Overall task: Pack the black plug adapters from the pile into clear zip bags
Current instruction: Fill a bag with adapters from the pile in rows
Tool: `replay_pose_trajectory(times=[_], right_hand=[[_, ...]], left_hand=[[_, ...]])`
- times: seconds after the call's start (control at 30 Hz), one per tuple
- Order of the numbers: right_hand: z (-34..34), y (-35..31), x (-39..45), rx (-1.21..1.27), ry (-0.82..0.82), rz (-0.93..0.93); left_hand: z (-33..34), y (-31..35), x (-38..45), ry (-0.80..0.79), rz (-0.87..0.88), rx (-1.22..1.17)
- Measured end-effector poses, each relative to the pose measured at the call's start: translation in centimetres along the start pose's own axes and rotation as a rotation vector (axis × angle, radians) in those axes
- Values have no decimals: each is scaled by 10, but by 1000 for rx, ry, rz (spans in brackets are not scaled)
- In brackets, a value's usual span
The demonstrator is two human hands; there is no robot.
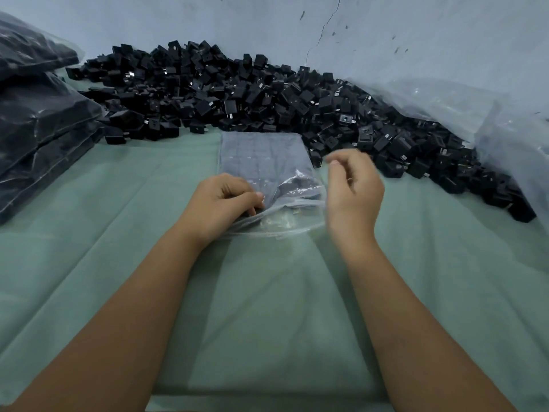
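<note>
Left hand [221,203] pinches zip bag [264,165]; right hand [353,185] fingers curl empty

A zip bag [264,162] lies on the tabletop [118,233] at centre, the pile of adapters [237,90] behind it and to its right. Filled bags [38,120] are stacked at left, and loose plastic [490,114] lies at far right.

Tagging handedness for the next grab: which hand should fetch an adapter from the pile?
Right, probably. The right hand holds nothing and hovers beside the adapter pile, which runs down that side. The left hand grips the clear zip bag at its mouth.
</note>
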State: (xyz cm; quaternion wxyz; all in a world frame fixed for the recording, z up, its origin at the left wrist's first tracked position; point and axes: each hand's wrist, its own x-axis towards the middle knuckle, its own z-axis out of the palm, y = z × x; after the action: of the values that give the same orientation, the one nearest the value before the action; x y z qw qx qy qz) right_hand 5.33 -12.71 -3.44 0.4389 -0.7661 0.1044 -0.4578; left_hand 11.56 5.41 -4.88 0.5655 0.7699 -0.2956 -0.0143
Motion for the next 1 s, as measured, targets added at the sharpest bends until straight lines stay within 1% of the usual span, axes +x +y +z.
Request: replay_pose_trajectory(times=[0.03,0.07,0.17,0.2,0.27,0.3,0.37,0.43,0.5,0.57,0.67,0.77,0.83,0.93,1.0], right_hand=[[2,7,13,10,-22,122],[5,17,27,5,-81,231],[16,44,54,-6,-296,485],[21,52,59,-78,-374,503],[31,61,67,-356,-562,424],[35,62,69,-457,-625,388],[40,64,73,-514,-681,365],[39,68,71,-473,-609,347],[34,71,66,-349,-474,329],[28,70,62,-200,-395,353],[19,63,54,-62,-308,395],[7,59,41,53,-147,405],[0,53,31,69,-20,415],[-6,40,18,28,160,431],[-8,31,8,-43,199,364]], left_hand=[[0,-1,1,9,-6,-6],[0,-1,2,15,-17,-22],[0,-3,3,22,-43,-79],[0,-4,3,22,-45,-91],[1,-5,2,23,-45,-103],[1,-6,2,25,-45,-106],[2,-6,3,35,-53,-112],[2,-5,3,40,-74,-131],[1,-5,2,39,-88,-163],[1,-5,1,41,-101,-178],[0,-4,1,54,-142,-177],[1,-2,2,60,-185,-180],[2,-1,2,74,-210,-161],[5,1,3,118,-241,-98],[9,3,2,148,-241,-34]])
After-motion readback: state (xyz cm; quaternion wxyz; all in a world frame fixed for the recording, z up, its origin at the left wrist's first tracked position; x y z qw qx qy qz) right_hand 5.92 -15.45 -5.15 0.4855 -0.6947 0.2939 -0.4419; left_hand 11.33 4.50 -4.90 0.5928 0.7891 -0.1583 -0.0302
